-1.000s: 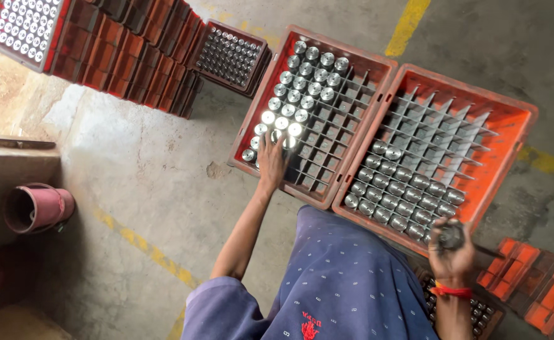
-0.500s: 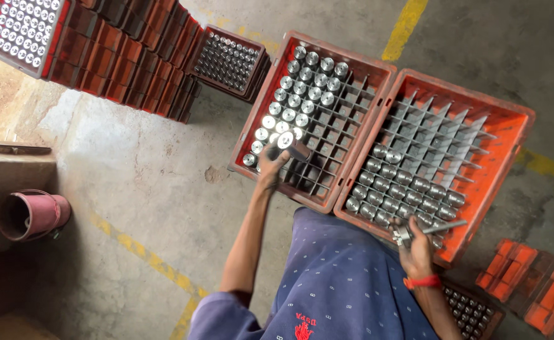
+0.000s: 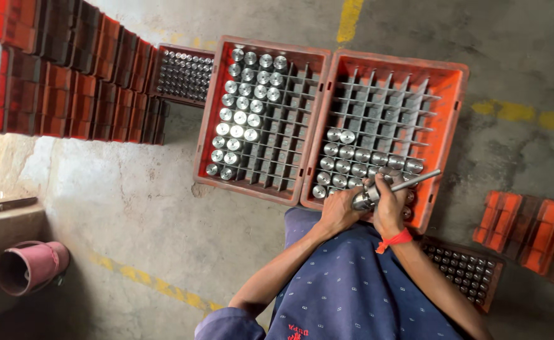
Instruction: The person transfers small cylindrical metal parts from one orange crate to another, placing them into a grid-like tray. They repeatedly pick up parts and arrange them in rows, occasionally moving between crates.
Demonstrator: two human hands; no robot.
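Two orange crates with grid dividers stand side by side on the concrete floor. The left crate [image 3: 209,119] holds several shiny metal cylinders in its left columns. The right crate [image 3: 454,119] holds several in its near rows. A metal part with a thick head and a thin shaft [image 3: 377,192] lies across both hands over the near edge of the right crate. My left hand [image 3: 338,213] grips its head end. My right hand [image 3: 390,204], with a red band on the wrist, wraps the shaft.
Stacked orange crates [image 3: 75,75] line the upper left, some topped with metal parts, and another filled crate [image 3: 185,72] sits behind them. A pink pipe end [image 3: 28,267] lies at the left. More orange crates [image 3: 532,236] and a filled crate [image 3: 469,277] sit at the right.
My left hand has left the left crate and come across to the right crate. Both hands now hold the shafted part, which my right hand held alone before.
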